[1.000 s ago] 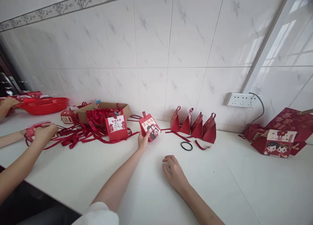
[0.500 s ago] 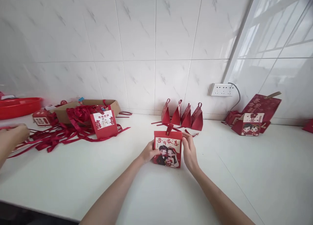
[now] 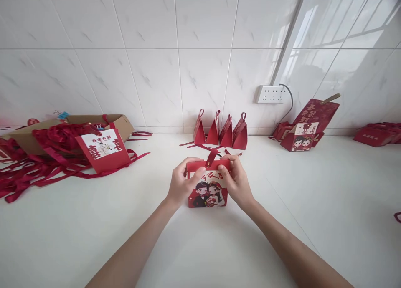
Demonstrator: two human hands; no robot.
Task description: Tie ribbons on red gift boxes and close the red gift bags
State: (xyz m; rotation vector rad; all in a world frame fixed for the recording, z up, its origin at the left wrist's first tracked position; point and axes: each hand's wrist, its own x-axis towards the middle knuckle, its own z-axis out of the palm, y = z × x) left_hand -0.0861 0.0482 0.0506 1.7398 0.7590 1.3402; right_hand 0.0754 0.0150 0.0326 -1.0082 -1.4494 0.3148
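A red gift box (image 3: 209, 195) with a cartoon bride and groom on its front stands upright on the white table before me. A dark red ribbon (image 3: 212, 156) rises from the middle of its top edge. My left hand (image 3: 184, 180) grips the upper left corner, thumb on the front and fingers behind. On the upper right side my right hand (image 3: 237, 177) holds it the same way, its thumb pressed near the printed characters. The fingers behind the box are mostly hidden.
Several small red boxes with ribbon loops (image 3: 239, 133) stand by the wall. To the left, a cardboard box (image 3: 122, 127) holds red ribbons (image 3: 56, 135), with a red card box (image 3: 109, 158) leaning there. Right are a couple-print box (image 3: 302, 142), a power strip (image 3: 272, 94) and more red boxes (image 3: 374, 134).
Both my hands have moved up from the sides of the gift box to its top corners, thumbs now on the front. The view has turned right, and another person's hand at left is out of sight.
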